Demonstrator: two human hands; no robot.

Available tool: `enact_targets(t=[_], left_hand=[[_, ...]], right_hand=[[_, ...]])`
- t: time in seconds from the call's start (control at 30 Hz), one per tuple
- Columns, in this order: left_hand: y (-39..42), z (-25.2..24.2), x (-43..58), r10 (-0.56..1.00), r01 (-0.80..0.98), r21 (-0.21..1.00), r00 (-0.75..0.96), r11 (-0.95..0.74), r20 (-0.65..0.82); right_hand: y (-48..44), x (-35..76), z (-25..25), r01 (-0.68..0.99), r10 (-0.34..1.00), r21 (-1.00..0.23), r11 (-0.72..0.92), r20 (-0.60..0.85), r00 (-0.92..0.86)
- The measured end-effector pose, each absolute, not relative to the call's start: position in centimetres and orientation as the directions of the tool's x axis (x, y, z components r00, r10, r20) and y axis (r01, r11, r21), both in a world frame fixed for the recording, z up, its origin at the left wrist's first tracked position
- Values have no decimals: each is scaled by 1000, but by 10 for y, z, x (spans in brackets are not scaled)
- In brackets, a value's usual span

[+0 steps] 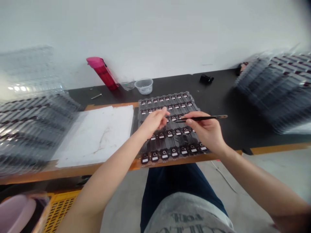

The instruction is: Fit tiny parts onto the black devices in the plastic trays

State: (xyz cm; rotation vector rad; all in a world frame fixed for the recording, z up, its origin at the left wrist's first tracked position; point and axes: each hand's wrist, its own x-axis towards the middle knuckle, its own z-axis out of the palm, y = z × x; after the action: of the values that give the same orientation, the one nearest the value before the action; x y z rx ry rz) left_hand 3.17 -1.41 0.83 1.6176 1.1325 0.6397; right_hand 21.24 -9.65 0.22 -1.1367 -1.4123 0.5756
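A clear plastic tray (143,103) holding several rows of small black parts lies on the dark table in front of me. My right hand (206,129) is closed on black tweezers (201,118), whose tips point left over the middle rows of the tray. My left hand (154,121) hovers over the tray's left half with its fingers curled together near the tweezer tips; whether it holds a small part is too small to tell.
Stacks of similar trays stand at the left (29,129) and right (279,87). A white sheet (102,132) lies left of the tray. A pink bottle (103,72), a small clear cup (144,86) and a black clip (206,79) sit near the wall. A yellow crate (60,207) is under the table.
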Motion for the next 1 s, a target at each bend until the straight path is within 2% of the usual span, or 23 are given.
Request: enact_targets(t=[0.07,0.17,0.33,0.57,0.87,1.0], left_hand=[[-16,14,32,854,176,975,478,137,-207],[-22,16,32,807,52,970,545,238,-227],[-32,15,32,776,7,971,600,237,-194],[-40,20,32,804,52,976,559,213,-205],[-42,16,30,764,-46,964,620,264,-179],[-44,16,30,763,-33,969,622,247,-173]], right_hand=[[-98,207,8,270,869,-861,432,477,133],[-99,199,13,254,866,-856,451,489,110],[-97,191,9,197,879,-867,457,474,49],[-96,187,1,140,891,-884,446,453,24],[-96,187,1,194,861,-842,503,507,-30],[-99,188,6,231,841,-814,533,539,-42]])
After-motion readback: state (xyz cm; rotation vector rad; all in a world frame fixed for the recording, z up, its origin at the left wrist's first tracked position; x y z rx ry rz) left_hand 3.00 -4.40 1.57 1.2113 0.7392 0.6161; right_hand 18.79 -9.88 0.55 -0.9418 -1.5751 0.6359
